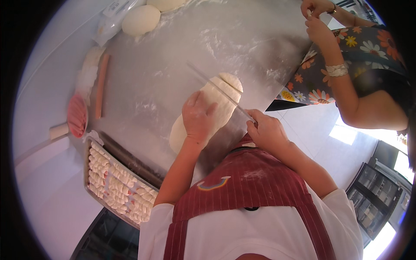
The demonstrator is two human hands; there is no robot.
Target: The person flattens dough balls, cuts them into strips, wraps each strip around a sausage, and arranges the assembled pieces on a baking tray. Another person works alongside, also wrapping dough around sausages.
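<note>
A flattened oblong slab of dough (221, 104) lies on the floury metal worktop (156, 74) in front of me. My left hand (198, 115) rests palm down on the dough, thumb apart from the fingers, gripping nothing. In my right hand (268, 130) is the handle of a long, thin knife (224, 92). Its blade reaches diagonally across the dough, and the tip extends beyond the dough's far left side. A narrow strip of dough (231, 81) at the upper right end is parted from the slab by a cut line.
Left are a rolling pin (102, 86), a pink dish of sausages (77, 115) and a metal tray (107, 151) of dough-wrapped pieces. Dough balls (142, 20) and a plastic bag (113, 19) lie at the far left. A co-worker's hands (317, 22) hold a small piece at upper right.
</note>
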